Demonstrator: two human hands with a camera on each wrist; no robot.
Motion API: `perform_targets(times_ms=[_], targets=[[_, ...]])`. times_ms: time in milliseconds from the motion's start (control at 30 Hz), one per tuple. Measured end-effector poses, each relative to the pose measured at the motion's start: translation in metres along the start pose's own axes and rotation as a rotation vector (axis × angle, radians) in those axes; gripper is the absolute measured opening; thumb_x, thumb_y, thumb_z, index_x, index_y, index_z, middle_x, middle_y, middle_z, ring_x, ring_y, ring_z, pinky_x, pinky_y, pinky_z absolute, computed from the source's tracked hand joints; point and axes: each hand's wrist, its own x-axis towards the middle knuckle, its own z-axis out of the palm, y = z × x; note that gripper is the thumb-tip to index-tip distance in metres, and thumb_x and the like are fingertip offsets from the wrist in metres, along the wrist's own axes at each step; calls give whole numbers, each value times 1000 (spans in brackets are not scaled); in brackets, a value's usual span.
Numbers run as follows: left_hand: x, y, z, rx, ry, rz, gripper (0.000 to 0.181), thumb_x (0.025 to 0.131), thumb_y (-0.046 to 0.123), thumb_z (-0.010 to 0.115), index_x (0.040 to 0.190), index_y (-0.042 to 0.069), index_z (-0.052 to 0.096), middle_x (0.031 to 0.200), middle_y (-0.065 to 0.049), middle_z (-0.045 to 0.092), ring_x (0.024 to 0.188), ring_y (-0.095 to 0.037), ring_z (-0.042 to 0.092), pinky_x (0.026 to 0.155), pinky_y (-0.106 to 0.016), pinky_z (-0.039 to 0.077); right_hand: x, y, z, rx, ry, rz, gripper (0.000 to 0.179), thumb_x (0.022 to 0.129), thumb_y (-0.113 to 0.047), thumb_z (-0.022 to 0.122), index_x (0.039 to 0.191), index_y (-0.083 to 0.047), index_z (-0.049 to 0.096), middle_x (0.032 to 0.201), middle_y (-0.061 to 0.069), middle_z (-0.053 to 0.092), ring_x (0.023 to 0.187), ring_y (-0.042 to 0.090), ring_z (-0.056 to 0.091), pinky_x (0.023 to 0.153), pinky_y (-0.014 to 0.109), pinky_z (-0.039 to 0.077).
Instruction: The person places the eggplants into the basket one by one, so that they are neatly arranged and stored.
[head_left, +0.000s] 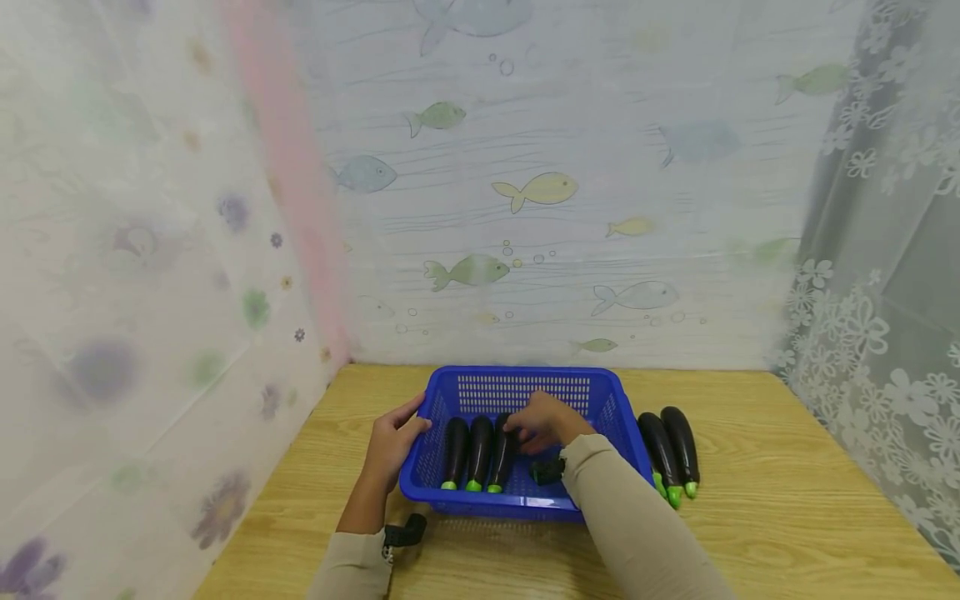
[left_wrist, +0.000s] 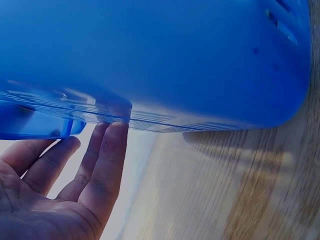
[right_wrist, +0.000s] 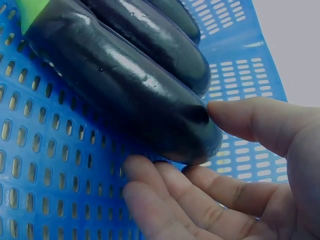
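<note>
A blue plastic basket [head_left: 517, 502] with slotted walls stands on the wooden table. Inside its left part lie three dark eggplants side by side, green stem ends toward the front. At the left side my left hand [head_left: 392, 440] holds the basket, thumb over the rim; in the left wrist view its fingers [left_wrist: 111, 155] touch the outer wall. My right hand [head_left: 546, 419] reaches into the basket and pinches the rounded far end of the rightmost eggplant [right_wrist: 125, 90]. Its thumb lies on the skin, and the other fingers are low beside the end, close to the basket floor.
Outside the basket's right wall, several more eggplants [head_left: 679, 442] lie together on the table [head_left: 780, 483]. A fish-patterned sheet [head_left: 555, 250] hangs behind the table. Flowered curtains are at the left and right sides.
</note>
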Motion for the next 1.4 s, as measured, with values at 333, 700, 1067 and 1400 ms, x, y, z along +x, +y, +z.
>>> perform_targets(times_ms=[333, 700, 1067, 1400], targets=[[1, 0, 1, -3, 2, 6, 52, 93, 13, 71, 144, 18, 63, 151, -10, 57, 129, -35, 62, 96, -44, 59, -6, -2, -1, -4, 14, -11, 66, 89, -19, 75, 142, 10, 46, 112, 27, 67, 86, 39, 77, 74, 44, 65], [2, -1, 0, -6, -2, -2, 53, 94, 15, 72, 146, 16, 61, 152, -12, 56, 132, -35, 60, 98, -45, 58, -3, -2, -1, -66, 70, -40, 58, 91, -19, 75, 134, 13, 53, 106, 24, 70, 82, 38, 77, 70, 44, 65], [2, -3, 0, -19, -14, -6, 53, 95, 15, 71, 147, 18, 61, 153, -10, 55, 135, -35, 58, 100, -46, 57, -23, -17, -16, -98, 58, -131, 57, 92, -25, 75, 134, 10, 58, 126, 24, 66, 89, 35, 76, 74, 45, 65], [2, -2, -1, -13, -20, 5, 52, 95, 16, 71, 146, 18, 62, 153, -10, 55, 136, -35, 58, 102, -49, 55, -34, -14, -42, 14, 20, -161, 64, 94, -29, 74, 143, 4, 52, 136, 22, 62, 103, 38, 74, 82, 44, 64]])
